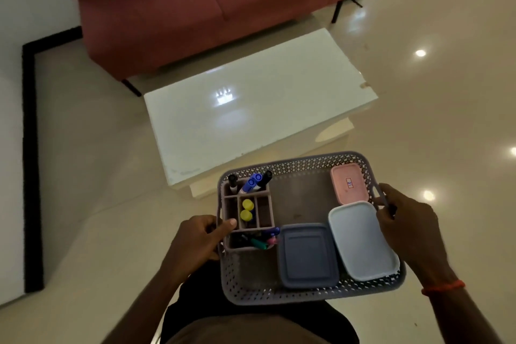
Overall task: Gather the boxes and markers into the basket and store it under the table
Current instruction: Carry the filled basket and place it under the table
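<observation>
The grey perforated basket (293, 292) is held in the air in front of the person, above the shiny floor (111, 218) and just short of the near edge of the white table (251, 109). Inside it, at the left, stands a divided organiser (264, 216): its far compartment holds upright markers (252, 183) with black and blue caps, a middle cell holds two yellow-capped ones (246, 210), and its near section holds more markers lying loose, green and pink among them. A pink box (349, 184) with a small label sits in the far right corner; a pale blue box (361, 240) lies tilted against the right wall, just beside a darker blue-grey box (307, 255) lying flat near the front. The left hand (199, 240) has its fingers curled around the basket's left rim, thumb pressing the organiser's wall. The right hand (405, 218) is closed on the right rim handle. A red sofa (195, 5) stands beyond the table.
</observation>
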